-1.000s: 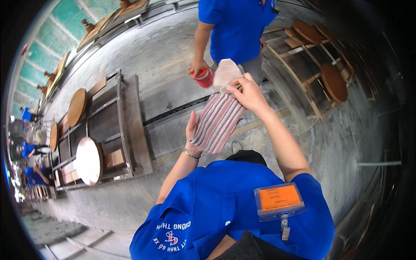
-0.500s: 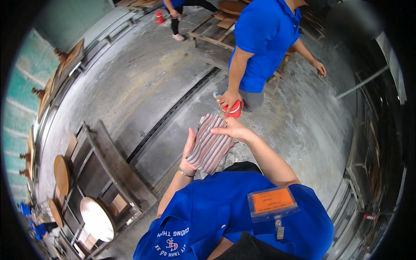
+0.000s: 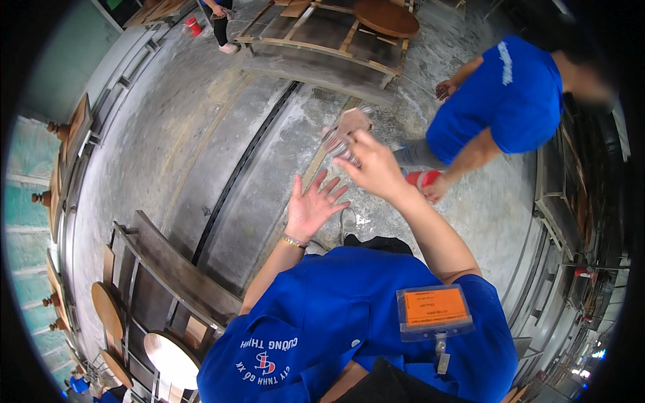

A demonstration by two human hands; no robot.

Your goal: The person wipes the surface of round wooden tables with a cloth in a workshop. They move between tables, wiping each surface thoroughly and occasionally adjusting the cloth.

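A striped cloth (image 3: 338, 142) in brown, grey and pale bands is bunched up in my right hand (image 3: 373, 168), which is raised in front of me. Its outline is smeared by motion. My left hand (image 3: 312, 209) is held out lower and to the left, palm up and fingers spread, with nothing in it. A gap separates it from the cloth. Just beyond my right forearm, a co-worker in a blue shirt (image 3: 500, 101) carries a red container with a white band (image 3: 422, 178).
A slatted wooden rack (image 3: 316, 50) with a round brown tabletop (image 3: 386, 17) stands ahead. Another rack (image 3: 164, 269) at lower left bears round boards (image 3: 107, 310). A dark groove (image 3: 245, 161) runs along the concrete floor. Beside another person at upper left is a red bucket (image 3: 193, 27).
My left hand has let go of the striped cloth and opened. My right hand has lifted the cloth forward, now crumpled. The co-worker has moved to the right with the red container.
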